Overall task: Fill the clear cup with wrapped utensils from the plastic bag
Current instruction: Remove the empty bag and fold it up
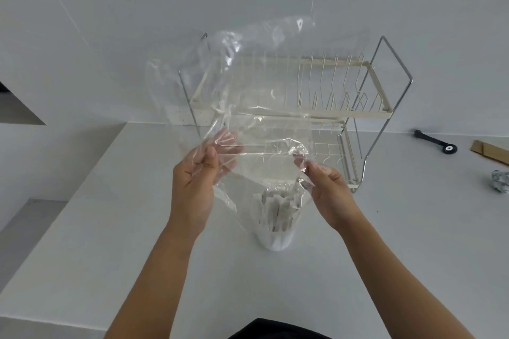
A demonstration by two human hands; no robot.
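While the surface (115,242) lies pale and wide under everything, the rack (330,96) stands at its far side against the tiled wall, and the bag (248,85) hangs in front of it, lifted up in the air and crumpled. It looks empty to me; I can see no utensils left inside, only clear film with the rack showing through. The cup (275,228) stands on the surface just below the bag, between the two forearms, and it is packed with upright utensils (278,209) in white wrappers. So my reading is that the filling is done or nearly so, and the step in hand is checking or shaking out the bag. Next would be setting the bag aside without its loose lower film catching the cup and tipping it.

Both arms reach forward, elbows low, wrists raised. The left hand (198,179) pinches the bag's near edge, thumb on top and fingers partly behind the film. The right hand (325,187) pinches the same edge on the other side, grip narrow, fingertips closed on a fold of plastic. The edge runs taut between them.
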